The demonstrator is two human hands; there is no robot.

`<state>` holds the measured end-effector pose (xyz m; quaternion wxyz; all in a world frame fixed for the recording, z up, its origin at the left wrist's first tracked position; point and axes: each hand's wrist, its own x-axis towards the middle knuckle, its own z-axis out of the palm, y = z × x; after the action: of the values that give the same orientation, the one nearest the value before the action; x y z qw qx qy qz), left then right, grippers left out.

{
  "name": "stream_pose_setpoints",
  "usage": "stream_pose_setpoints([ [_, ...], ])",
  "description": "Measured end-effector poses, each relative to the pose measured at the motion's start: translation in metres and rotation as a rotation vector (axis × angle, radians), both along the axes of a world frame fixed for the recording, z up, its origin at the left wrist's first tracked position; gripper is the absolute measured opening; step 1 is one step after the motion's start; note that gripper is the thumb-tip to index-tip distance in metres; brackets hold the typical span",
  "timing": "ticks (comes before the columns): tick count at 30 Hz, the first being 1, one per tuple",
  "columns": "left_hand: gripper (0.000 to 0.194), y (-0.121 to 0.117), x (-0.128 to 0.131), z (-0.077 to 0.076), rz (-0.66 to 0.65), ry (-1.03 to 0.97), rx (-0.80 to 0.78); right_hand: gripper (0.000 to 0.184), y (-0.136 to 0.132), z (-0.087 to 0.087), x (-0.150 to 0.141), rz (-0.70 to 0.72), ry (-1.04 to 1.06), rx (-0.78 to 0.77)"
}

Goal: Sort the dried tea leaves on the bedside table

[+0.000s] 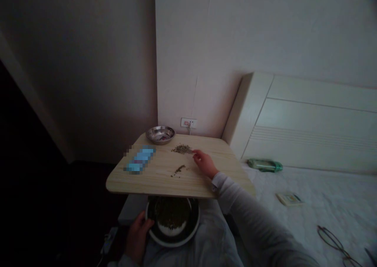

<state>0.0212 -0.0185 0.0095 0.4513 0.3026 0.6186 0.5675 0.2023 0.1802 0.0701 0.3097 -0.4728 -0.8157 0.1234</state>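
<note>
My left hand (137,235) grips the left rim of a round dish (172,244) with a pale edge, held over my lap below the table edge. Dark small grains (172,212) fill much of its inside, leaving a white patch bare near me. Above the table, my right hand (205,164) reaches to the right side of a loose pile of small greenish-brown grains (182,148). Its fingers are curled with the fingertips close together at the pile; whatever they pinch is too small to make out. A smaller scatter of grains (180,168) lies nearer to me.
On the light wooden table (141,184) stand a shiny metal bowl (160,135) at the back left and a blurred-out phone-like thing (140,159). A wall socket (189,122) holds a plug. On the bed (265,220) lie a green bottle (265,165), a small packet (289,199) and glasses (332,239).
</note>
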Motion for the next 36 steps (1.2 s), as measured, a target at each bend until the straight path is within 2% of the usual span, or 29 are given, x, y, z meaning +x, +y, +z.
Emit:
stream_pose_setpoints([
  [3, 0.024, 0.002, -0.001, -0.003, -0.05, -0.009, 0.015, 0.028, 0.002, -0.008, 0.017, -0.105, 0.119, -0.137],
  [6, 0.025, 0.004, -0.002, -0.002, -0.097, 0.001, 0.001, 0.029, -0.001, -0.017, 0.03, -0.164, 0.182, -0.203],
  [13, 0.02, 0.005, 0.001, 0.007, -0.106, 0.027, -0.03, 0.029, -0.023, -0.026, 0.035, -0.213, 0.168, -0.172],
  [16, 0.022, 0.005, 0.001, 0.007, -0.105, 0.008, -0.023, 0.029, -0.032, -0.027, 0.031, -0.197, 0.139, -0.173],
  [24, 0.027, 0.009, -0.005, -0.011, -0.125, -0.061, 0.012, 0.027, -0.045, -0.026, 0.029, -0.147, 0.129, -0.217],
  [30, 0.02, 0.009, -0.003, -0.007, -0.104, -0.043, 0.022, 0.027, -0.05, -0.027, 0.031, -0.079, 0.139, -0.254],
  [36, 0.025, 0.008, -0.003, -0.005, -0.106, -0.03, 0.003, 0.027, -0.059, -0.029, 0.03, -0.043, 0.135, -0.277],
])
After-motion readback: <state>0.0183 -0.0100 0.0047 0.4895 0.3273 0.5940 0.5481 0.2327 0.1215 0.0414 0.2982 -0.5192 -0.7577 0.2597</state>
